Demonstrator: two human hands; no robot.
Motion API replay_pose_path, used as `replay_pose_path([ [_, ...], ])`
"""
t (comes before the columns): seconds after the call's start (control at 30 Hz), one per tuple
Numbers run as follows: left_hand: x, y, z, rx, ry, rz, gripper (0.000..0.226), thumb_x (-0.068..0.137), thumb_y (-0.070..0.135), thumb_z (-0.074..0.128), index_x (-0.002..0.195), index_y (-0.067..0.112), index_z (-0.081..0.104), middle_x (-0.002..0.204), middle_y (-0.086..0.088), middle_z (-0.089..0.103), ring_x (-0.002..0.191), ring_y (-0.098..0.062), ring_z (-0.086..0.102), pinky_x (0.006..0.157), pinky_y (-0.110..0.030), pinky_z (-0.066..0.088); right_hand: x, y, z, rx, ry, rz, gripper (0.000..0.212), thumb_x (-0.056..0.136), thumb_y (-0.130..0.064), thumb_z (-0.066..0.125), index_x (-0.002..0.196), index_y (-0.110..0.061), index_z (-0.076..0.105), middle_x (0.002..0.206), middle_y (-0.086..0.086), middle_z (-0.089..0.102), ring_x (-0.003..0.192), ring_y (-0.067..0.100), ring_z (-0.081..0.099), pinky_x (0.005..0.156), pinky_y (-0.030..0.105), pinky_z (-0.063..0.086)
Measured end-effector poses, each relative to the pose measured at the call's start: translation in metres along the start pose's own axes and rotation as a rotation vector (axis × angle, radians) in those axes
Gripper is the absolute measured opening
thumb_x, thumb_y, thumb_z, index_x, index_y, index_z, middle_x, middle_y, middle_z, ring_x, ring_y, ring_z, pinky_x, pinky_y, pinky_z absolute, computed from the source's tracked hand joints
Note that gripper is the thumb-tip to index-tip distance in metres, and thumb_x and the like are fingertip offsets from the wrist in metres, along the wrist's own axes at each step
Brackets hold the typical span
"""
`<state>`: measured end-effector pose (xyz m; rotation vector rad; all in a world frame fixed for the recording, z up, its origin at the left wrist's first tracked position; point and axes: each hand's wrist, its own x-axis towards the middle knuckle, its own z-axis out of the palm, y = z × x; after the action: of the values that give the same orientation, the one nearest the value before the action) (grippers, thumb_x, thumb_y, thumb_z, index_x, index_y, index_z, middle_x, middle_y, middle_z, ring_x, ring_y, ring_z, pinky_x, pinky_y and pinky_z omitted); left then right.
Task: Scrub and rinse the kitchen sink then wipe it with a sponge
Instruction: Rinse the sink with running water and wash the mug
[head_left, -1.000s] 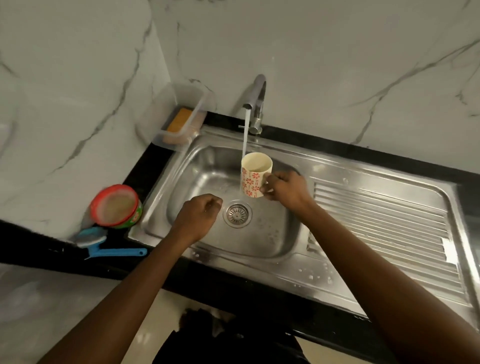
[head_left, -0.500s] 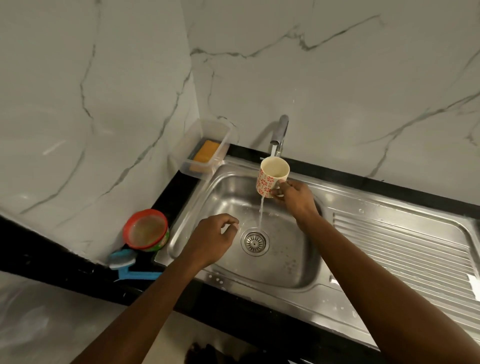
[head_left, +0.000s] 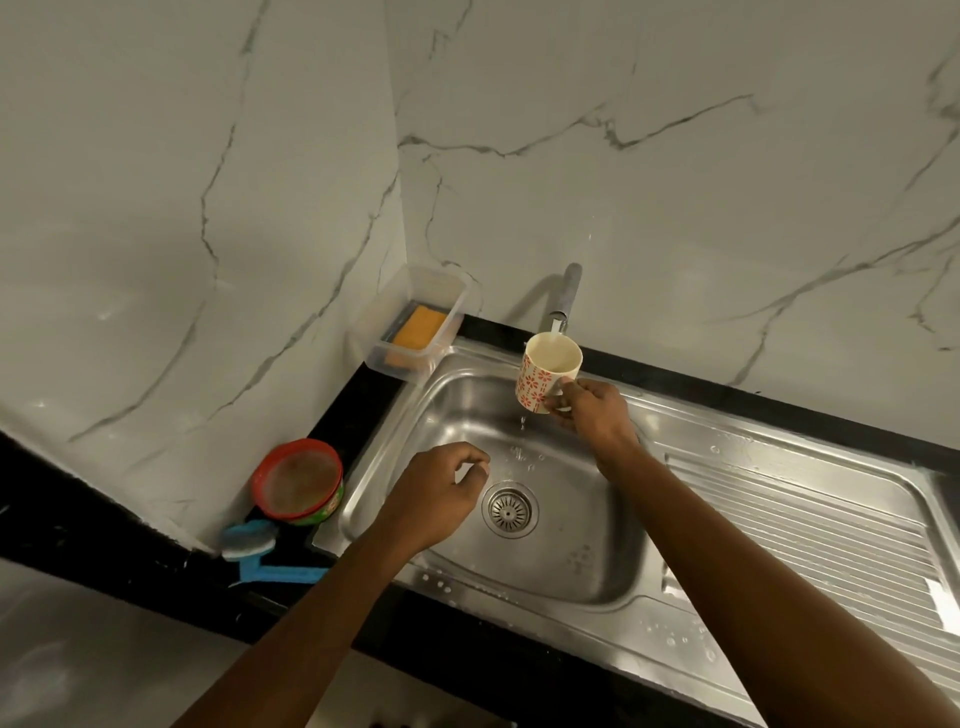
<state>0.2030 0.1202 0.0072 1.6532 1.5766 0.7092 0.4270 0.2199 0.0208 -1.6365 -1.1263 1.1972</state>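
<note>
My right hand (head_left: 592, 413) grips a cream mug with red flowers (head_left: 545, 375) by its handle, upright right under the running tap (head_left: 565, 296). Water runs into the mug and drips fall from its base into the steel sink (head_left: 571, 561). My left hand (head_left: 439, 491) hovers over the basin left of the drain (head_left: 509, 509), fingers loosely curled and holding nothing. An orange sponge (head_left: 418, 327) lies in a clear plastic box (head_left: 374, 351) at the sink's back left corner.
A red-lidded round tub (head_left: 298, 480) stands on the black counter left of the sink, with a blue-handled scrub brush (head_left: 254, 545) in front of it. The ribbed draining board (head_left: 810, 525) stretches to the right. Marble walls close the corner.
The mug has gone up from pouring a stream into the basin to upright under the tap. The view tilted up, so the sink sits lower in frame. My left hand stayed over the basin.
</note>
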Motion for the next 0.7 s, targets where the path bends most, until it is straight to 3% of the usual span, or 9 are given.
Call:
replay_pose_path([
  [0.13, 0.004, 0.004, -0.001, -0.002, 0.005, 0.005, 0.023, 0.103, 0.034, 0.059, 0.119, 0.027, 0.074, 0.110, 0.021, 0.072, 0.096, 0.010, 0.062, 0.079, -0.004, 0.040, 0.004, 0.003, 0.000, -0.021, 0.013, 0.001, 0.015, 0.106, -0.028, 0.056, 0.108, -0.021, 0.069, 0.111, 0.005, 0.076, 0.102, 0.021, 0.073, 0.093, 0.042, 0.062],
  [0.3, 0.007, 0.009, -0.001, -0.013, 0.007, 0.003, 0.025, 0.103, 0.035, 0.059, 0.121, 0.025, 0.074, 0.113, 0.019, 0.073, 0.100, 0.004, 0.064, 0.084, -0.013, 0.045, 0.010, 0.002, -0.001, -0.032, 0.019, -0.005, 0.014, 0.105, -0.030, 0.056, 0.107, -0.024, 0.068, 0.111, 0.005, 0.076, 0.103, 0.021, 0.073, 0.093, 0.043, 0.062],
  [0.47, 0.010, 0.010, 0.000, -0.003, 0.010, 0.003, 0.026, 0.103, 0.034, 0.059, 0.122, 0.023, 0.073, 0.117, 0.016, 0.073, 0.101, 0.003, 0.062, 0.081, -0.007, 0.041, 0.014, -0.001, -0.001, -0.019, 0.019, -0.002, 0.024, 0.106, -0.026, 0.056, 0.124, -0.015, 0.068, 0.115, 0.007, 0.075, 0.105, 0.022, 0.072, 0.093, 0.042, 0.062],
  [0.7, 0.012, 0.011, 0.001, -0.002, 0.013, 0.004, 0.025, 0.103, 0.034, 0.059, 0.122, 0.023, 0.073, 0.116, 0.014, 0.073, 0.098, 0.003, 0.062, 0.080, -0.008, 0.041, 0.017, -0.001, -0.001, -0.018, 0.012, 0.000, 0.026, 0.106, -0.023, 0.056, 0.125, -0.012, 0.069, 0.112, 0.007, 0.075, 0.104, 0.021, 0.072, 0.093, 0.042, 0.062],
])
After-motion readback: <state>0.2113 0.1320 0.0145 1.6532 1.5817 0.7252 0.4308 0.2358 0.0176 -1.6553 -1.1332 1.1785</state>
